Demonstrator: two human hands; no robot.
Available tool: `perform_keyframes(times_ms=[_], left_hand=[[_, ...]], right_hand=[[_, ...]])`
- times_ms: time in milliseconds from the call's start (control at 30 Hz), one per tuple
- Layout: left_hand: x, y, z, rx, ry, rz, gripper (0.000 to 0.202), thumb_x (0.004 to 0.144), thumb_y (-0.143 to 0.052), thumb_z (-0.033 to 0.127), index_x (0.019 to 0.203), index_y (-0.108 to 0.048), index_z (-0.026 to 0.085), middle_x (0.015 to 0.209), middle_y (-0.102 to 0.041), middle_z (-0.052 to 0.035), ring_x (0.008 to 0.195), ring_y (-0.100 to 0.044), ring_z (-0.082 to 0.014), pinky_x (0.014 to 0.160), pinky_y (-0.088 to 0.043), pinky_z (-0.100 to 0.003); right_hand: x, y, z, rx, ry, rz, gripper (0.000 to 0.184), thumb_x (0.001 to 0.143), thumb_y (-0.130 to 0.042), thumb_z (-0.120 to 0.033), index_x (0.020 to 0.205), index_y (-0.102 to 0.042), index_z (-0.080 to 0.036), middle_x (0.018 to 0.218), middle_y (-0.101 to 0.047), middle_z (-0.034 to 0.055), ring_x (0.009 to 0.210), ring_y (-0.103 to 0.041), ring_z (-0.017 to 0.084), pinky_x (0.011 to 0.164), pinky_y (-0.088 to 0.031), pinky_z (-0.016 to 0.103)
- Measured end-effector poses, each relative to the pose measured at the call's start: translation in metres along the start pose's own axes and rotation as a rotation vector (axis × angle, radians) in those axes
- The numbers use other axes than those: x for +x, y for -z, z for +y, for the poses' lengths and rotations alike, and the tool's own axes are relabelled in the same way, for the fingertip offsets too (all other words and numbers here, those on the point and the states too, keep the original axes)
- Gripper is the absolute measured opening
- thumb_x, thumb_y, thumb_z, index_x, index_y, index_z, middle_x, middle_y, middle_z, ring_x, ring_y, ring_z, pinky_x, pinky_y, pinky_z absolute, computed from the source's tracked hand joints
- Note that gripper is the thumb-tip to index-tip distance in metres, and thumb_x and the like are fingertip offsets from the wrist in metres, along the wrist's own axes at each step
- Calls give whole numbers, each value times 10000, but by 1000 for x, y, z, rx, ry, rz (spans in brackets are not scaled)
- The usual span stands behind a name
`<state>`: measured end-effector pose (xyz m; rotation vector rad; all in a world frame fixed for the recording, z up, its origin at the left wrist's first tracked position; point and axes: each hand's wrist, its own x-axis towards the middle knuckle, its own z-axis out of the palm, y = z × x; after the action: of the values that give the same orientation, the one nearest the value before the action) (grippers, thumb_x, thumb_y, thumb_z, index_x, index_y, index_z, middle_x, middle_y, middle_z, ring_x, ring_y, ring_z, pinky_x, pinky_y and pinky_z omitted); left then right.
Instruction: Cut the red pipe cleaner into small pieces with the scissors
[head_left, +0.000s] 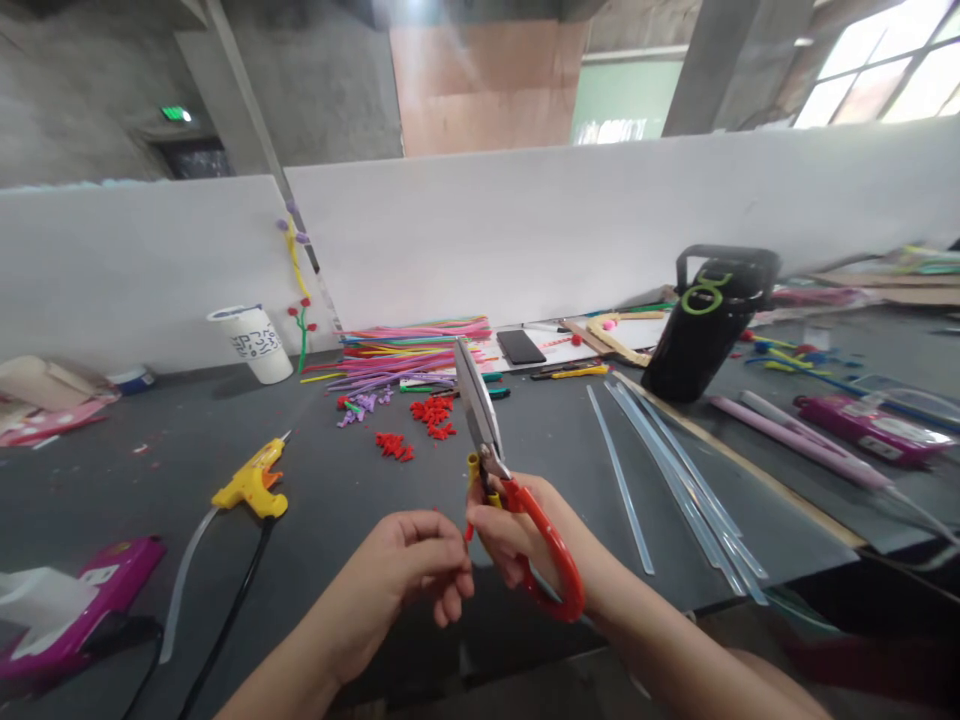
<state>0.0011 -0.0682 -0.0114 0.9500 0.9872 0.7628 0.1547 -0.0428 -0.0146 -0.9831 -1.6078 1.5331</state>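
My right hand (517,530) is closed around scissors (544,550) with red handles, their blades pointing up and away from me. A thin yellow piece (473,466) shows beside the blades at the same hand. Close on its left, my left hand (412,560) has its fingers curled together. A small red bit (469,530) shows between the two hands; which one holds it I cannot tell. Beyond the hands lie short red pieces (394,447) in small heaps, several purple pieces (365,405) and a bundle of coloured pipe cleaners (412,350).
A yellow glue gun (255,483) lies at left near a purple power strip (124,580). Clear glue sticks (675,470) are spread at right, before a black bottle (701,325). A white cup (259,345) and a phone (521,347) stand or lie farther back by the white partition (525,240).
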Motion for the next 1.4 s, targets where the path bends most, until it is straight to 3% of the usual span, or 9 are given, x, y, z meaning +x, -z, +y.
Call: perform_keyframes(times_ms=[200,300,400,567,667,800,1000,1167,1400], left_hand=[[3,-3,-2,-97,-49,44,130,702,-574,236,713,-586,106,631,-588,-31,498,-503,-73,490,-383,-183],[7,3,-2,108,-86,137,116,700,-547,243,702,-569,129,605,-580,-14,481,-510,-86,482,-393,-198],[18,25,5,552,-199,350,143,705,-514,277,658,-557,149,567,-566,0,487,-530,-115,495,-408,-227],[45,74,18,828,-209,566,128,693,-539,247,598,-556,164,478,-528,33,480,-524,-135,501,-395,-251],[63,85,20,983,-173,603,147,760,-521,263,768,-590,133,711,-604,-12,643,-566,-144,602,-449,-301],[77,88,23,1110,-161,637,262,807,-470,279,1030,-519,151,1031,-556,-68,845,-559,-173,710,-468,-373],[63,94,33,1143,-277,724,253,780,-457,343,813,-613,146,745,-628,-30,676,-580,-171,632,-444,-308],[41,80,37,1120,-424,703,360,772,-376,433,860,-598,163,711,-642,-15,610,-583,-154,562,-422,-236],[68,55,28,1300,-453,515,160,754,-460,250,743,-602,177,731,-626,-18,671,-570,-149,620,-413,-249]], right_hand=[[5,-3,10,3,-7,15,133,711,-502,-302,684,-470,-175,435,-434,-83,327,-360,45,321,-279,142],[9,-2,13,-154,0,69,158,729,-472,-323,672,-469,-176,430,-398,-83,331,-367,53,333,-290,153],[13,7,15,-308,23,187,178,728,-455,-334,645,-449,-177,457,-359,-78,358,-359,59,360,-284,169],[20,27,24,-473,91,356,155,678,-481,-282,580,-432,-172,505,-336,-61,475,-326,75,440,-252,185],[24,32,30,-546,105,381,157,682,-463,-282,574,-452,-168,496,-345,-59,478,-323,78,440,-241,184],[26,35,35,-646,105,416,174,688,-451,-293,570,-484,-169,478,-373,-54,454,-346,83,421,-240,182],[16,37,22,-849,196,496,147,665,-518,-308,743,-554,-188,656,-543,16,626,-482,166,585,-333,251],[12,42,18,-1095,364,433,207,633,-570,-295,805,-560,-179,853,-571,76,862,-475,229,797,-313,318],[24,58,30,-970,169,602,322,723,-457,-503,703,-507,-186,644,-550,25,588,-503,166,517,-339,248]])
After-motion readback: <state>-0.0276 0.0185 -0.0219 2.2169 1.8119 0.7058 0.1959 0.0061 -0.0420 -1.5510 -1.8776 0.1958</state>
